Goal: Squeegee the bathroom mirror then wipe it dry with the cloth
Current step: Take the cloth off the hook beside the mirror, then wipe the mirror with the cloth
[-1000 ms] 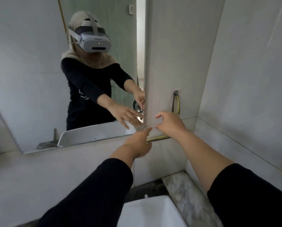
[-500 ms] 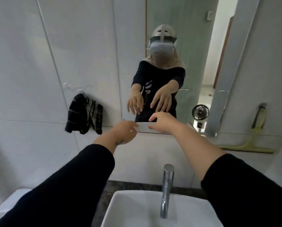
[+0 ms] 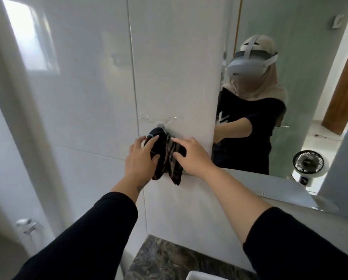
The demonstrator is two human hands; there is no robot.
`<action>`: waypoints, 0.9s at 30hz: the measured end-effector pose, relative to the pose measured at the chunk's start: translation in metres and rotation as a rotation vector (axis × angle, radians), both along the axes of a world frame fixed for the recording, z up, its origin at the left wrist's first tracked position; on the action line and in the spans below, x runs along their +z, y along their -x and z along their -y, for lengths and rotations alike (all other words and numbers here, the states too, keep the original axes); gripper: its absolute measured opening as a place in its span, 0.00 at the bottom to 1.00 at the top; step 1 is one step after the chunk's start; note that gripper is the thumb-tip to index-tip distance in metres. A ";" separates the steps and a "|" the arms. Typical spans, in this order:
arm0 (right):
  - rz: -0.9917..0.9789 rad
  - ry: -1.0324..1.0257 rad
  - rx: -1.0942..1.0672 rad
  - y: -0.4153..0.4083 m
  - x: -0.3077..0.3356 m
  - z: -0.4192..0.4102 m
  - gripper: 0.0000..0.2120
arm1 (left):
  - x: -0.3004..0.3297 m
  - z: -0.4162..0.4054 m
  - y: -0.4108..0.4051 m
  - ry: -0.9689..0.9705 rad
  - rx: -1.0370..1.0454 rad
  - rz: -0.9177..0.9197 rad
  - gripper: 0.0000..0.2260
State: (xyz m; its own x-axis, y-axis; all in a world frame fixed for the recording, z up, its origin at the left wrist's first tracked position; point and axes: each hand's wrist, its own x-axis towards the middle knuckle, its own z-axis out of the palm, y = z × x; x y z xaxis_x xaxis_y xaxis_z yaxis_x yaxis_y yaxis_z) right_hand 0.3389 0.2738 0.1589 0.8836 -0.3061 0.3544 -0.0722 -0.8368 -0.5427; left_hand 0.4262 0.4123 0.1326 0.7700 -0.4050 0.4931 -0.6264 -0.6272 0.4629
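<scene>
1. One dark striped cloth [image 3: 166, 156] hangs from a single hook [image 3: 160, 125] on the white tiled wall [image 3: 88, 98], just left of the mirror [image 3: 290, 67].
2. Two hands reach for it. The left hand [image 3: 139, 158] lies on the cloth's left side, fingers spread and lightly bent over the fabric; its grip is wide, touching rather than closed round it.
3. The right hand [image 3: 191, 156] rests on the cloth's right side, fingers likewise spread, thumb pressing into the folds; whether it pinches the fabric I cannot tell.
4. Both arms wear black sleeves [image 3: 92, 235] pushed up from the wrists.
5. The one mirror shows the person's reflection in a headset, and one small round fan [image 3: 308, 161] low in the glass at the right.
6. Below, a strip of dark marbled table [image 3: 169, 259] shows, with one white basin corner [image 3: 201, 275] at the bottom edge.
7. One chrome fitting [image 3: 25, 225] sits low at the far left, blurred.
</scene>
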 end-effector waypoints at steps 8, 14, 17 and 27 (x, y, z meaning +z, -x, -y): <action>0.123 -0.211 0.027 -0.046 -0.019 -0.008 0.26 | -0.004 0.007 -0.028 0.304 -0.085 -0.102 0.22; 0.265 -0.279 0.055 -0.038 0.001 -0.007 0.24 | 0.023 0.002 -0.015 0.439 -0.195 -0.120 0.22; 0.415 -0.228 0.093 -0.016 0.025 -0.007 0.24 | 0.055 0.001 0.008 0.578 -0.291 -0.146 0.22; 0.836 -0.125 0.081 0.083 0.118 0.009 0.24 | 0.163 0.036 0.118 0.651 -0.686 -0.112 0.23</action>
